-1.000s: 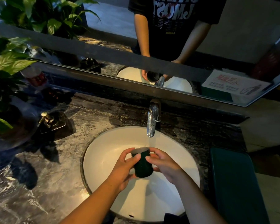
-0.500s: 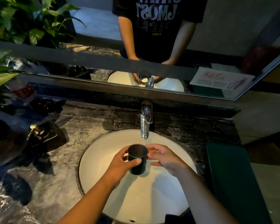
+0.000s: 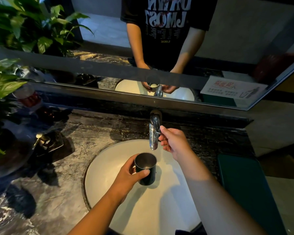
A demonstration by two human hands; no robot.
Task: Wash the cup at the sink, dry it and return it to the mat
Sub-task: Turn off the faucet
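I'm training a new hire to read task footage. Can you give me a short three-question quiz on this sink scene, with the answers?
1. True or false: both hands hold the cup.
2. What are the fingers of the right hand on? A) soap dispenser B) tap C) mat
3. Fill in: the left hand holds the cup over the sink with its mouth facing ___.
Key: 1 false; 2 B; 3 up.
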